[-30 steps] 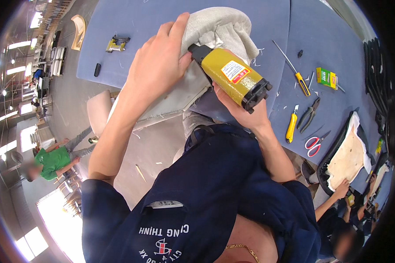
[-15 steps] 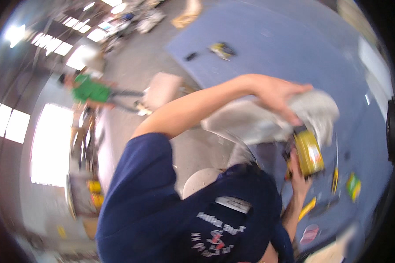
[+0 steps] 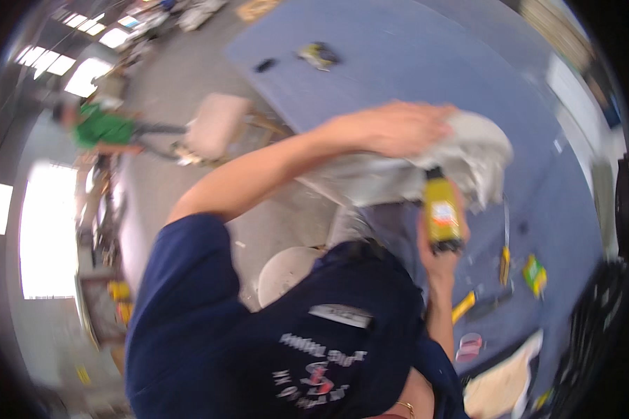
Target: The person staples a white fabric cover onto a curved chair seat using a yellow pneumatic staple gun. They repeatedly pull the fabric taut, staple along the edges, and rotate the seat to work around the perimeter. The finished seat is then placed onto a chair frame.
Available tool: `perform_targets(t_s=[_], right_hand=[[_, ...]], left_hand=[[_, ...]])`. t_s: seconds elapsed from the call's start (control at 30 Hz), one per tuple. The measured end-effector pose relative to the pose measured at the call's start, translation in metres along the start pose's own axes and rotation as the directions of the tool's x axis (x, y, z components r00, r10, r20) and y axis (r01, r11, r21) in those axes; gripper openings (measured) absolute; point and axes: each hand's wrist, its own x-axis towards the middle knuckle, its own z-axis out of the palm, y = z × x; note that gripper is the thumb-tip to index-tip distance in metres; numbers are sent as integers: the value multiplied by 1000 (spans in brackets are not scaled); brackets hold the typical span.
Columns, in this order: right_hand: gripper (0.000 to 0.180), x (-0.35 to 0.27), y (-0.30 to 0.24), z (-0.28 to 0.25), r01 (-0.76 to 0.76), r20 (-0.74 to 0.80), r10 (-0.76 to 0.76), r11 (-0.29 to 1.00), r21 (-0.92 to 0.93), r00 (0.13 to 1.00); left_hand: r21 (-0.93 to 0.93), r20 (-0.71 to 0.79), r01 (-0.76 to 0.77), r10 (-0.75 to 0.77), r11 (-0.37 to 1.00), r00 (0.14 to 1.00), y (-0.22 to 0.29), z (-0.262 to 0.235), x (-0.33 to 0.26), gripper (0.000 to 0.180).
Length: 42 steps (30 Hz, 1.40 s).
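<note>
A cushion-like piece covered in pale beige fabric [image 3: 479,146] lies along the near edge of a blue work surface [image 3: 398,49]. Across its top rests my left hand [image 3: 405,129], its slightly blurred fingers curled over the fabric and holding it. My right hand [image 3: 435,262] is wrapped round a yellow and black staple gun [image 3: 442,209]. The black nose of the staple gun points at the fabric just below my left hand; whether it touches cannot be made out. Part of the cushion's near side is hidden behind the staple gun.
On the blue surface lie a yellow-handled screwdriver [image 3: 505,262], a yellow-handled tool [image 3: 464,306], a green-yellow packet [image 3: 535,274] and a second yellow tool [image 3: 319,56]. A round stool [image 3: 283,274] stands close to me. Farther left, a person in green [image 3: 105,128] stands near an upholstered chair [image 3: 219,126].
My left hand has shifted over the fabric, its thumb no longer stretched toward the staple gun. The staple gun has turned more upright in my right hand. The whole view has swung slightly.
</note>
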Motion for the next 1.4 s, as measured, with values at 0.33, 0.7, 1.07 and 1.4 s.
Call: perform_targets(t_s=[0.33, 0.7, 1.07, 1.4], right_hand=[[62, -4, 9, -26, -235, -33, 240, 965, 120, 970], [77, 15, -16, -13, -167, -88, 184, 970, 176, 979], [76, 10, -19, -12, -251, 26, 254, 922, 296, 967], [74, 3, -10, -6, -160, -65, 186, 945, 286, 980]], left_hand=[[419, -124, 127, -83, 899, 989, 42, 9, 3, 71], [396, -130, 139, -94, 908, 987, 50, 9, 2, 78], [425, -90, 127, -98, 896, 991, 54, 5, 2, 89], [-353, 429, 480, -317, 803, 846, 13, -40, -3, 90]])
